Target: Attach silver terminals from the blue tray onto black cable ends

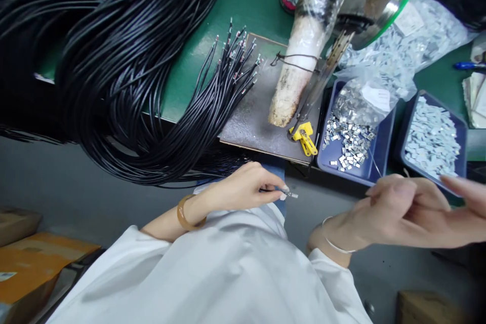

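Note:
My left hand (pixel 248 186) is closed in a pinch below the front edge of the bench. Between thumb and fingertips it holds a thin black cable whose end carries a small metal connector (pixel 291 195), pointing right. My right hand (pixel 410 212) is at the right, in front of the two trays, with its fingers partly curled and one stretched out. A thin metal rod (pixel 375 163) seems to stick out from its fingertips over the blue tray (pixel 388 149) of small metal connector shells (pixel 351 144). The rod's other end is hidden.
Black cables (pixel 140 61) lie in a thick bundle at the left, their stripped ends on a brown board (pixel 261 134). Beside them stand a wrapped tube (pixel 290 78) and a yellow clip (pixel 305 137). A second tray (pixel 461 136) holds pale small parts; bagged parts (pixel 429 35) lie behind.

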Action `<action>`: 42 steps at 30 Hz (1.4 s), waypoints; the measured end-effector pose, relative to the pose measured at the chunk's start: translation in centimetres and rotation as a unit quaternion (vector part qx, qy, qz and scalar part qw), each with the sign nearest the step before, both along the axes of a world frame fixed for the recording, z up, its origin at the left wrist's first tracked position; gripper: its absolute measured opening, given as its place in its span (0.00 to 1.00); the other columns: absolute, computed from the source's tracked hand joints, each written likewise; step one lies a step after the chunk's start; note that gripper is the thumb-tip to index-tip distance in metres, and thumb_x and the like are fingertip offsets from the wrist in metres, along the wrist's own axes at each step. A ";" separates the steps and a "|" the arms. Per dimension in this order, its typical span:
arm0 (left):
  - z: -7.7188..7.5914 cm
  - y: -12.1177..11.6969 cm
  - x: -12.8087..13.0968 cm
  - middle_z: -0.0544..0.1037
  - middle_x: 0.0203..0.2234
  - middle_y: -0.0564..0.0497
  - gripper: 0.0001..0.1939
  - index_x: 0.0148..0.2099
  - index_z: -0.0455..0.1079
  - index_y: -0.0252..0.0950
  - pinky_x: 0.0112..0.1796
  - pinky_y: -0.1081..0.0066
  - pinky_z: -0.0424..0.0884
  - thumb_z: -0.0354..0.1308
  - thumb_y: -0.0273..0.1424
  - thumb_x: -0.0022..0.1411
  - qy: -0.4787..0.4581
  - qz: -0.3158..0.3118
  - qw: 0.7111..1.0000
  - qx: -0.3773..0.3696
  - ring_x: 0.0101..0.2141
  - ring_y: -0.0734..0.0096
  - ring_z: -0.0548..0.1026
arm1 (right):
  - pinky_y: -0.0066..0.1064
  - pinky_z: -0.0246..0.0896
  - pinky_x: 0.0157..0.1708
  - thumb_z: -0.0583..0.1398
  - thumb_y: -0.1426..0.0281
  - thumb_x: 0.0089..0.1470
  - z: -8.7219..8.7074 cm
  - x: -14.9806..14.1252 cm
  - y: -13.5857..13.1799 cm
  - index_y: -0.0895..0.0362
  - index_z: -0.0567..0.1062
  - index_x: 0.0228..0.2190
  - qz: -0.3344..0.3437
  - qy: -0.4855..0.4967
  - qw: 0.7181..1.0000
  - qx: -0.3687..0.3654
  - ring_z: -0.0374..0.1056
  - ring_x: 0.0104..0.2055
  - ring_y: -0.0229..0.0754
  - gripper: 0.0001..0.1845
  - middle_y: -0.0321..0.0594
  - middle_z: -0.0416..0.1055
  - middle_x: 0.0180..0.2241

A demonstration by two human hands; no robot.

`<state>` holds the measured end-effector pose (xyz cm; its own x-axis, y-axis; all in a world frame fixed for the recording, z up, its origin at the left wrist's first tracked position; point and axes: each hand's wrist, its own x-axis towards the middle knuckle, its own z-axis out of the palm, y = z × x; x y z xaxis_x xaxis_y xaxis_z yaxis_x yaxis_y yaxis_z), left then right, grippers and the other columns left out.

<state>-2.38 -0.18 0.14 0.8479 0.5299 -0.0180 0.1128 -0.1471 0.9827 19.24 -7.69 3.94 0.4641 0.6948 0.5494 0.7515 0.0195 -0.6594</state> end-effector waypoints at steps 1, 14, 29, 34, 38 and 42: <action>0.0 0.0 -0.4 0.82 0.26 0.49 0.09 0.42 0.82 0.36 0.28 0.76 0.67 0.63 0.29 0.61 -0.004 0.028 1.000 0.007 0.24 0.75 0.75 | 0.34 0.58 0.20 0.56 0.62 0.64 0.0 0.5 0.2 0.44 0.67 0.49 -0.023 -0.004 1.000 0.015 0.66 0.22 0.33 0.12 0.37 0.69 0.40; -0.4 6.7 -3.1 0.77 0.37 0.44 0.18 0.54 0.76 0.32 0.46 0.63 0.68 0.61 0.25 0.61 0.140 0.443 0.831 0.305 0.39 0.61 0.74 | 0.29 0.62 0.33 0.63 0.76 0.50 -2.7 6.5 5.5 0.55 0.72 0.24 0.104 -0.134 0.953 -0.253 0.72 0.32 0.38 0.06 0.40 0.78 0.33; 2.2 4.0 -5.8 0.68 0.19 0.59 0.15 0.49 0.77 0.36 0.20 0.79 0.62 0.66 0.30 0.58 -0.268 0.552 0.780 -0.121 0.18 0.81 0.65 | 0.32 0.54 0.30 0.56 0.65 0.53 -2.7 5.4 4.3 0.53 0.64 0.24 0.074 -0.160 0.943 -0.282 0.64 0.26 0.39 0.08 0.35 0.68 0.25; 4.2 7.3 -5.9 0.78 0.30 0.51 0.06 0.31 0.78 0.34 0.36 0.77 0.74 0.69 0.31 0.53 -0.255 0.516 0.810 -0.116 0.37 0.73 0.77 | 0.30 0.54 0.29 0.54 0.66 0.55 -3.1 5.1 4.2 0.53 0.63 0.24 0.076 -0.138 0.956 -0.246 0.65 0.26 0.39 0.09 0.35 0.68 0.25; 5.2 9.1 -4.8 0.81 0.41 0.46 0.11 0.41 0.80 0.34 0.34 0.76 0.74 0.69 0.31 0.54 -0.205 0.447 0.868 -0.075 0.34 0.74 0.77 | 0.30 0.53 0.27 0.54 0.67 0.54 -3.4 5.2 4.1 0.52 0.62 0.24 0.072 -0.132 0.964 -0.220 0.64 0.25 0.38 0.08 0.34 0.67 0.24; 7.9 9.9 -3.8 0.79 0.27 0.50 0.16 0.46 0.79 0.32 0.19 0.78 0.62 0.68 0.31 0.54 -0.233 0.415 0.873 -0.104 0.18 0.81 0.67 | 0.29 0.53 0.27 0.55 0.67 0.54 -3.6 5.3 4.1 0.52 0.63 0.24 0.071 -0.129 0.965 -0.216 0.64 0.25 0.37 0.08 0.33 0.67 0.24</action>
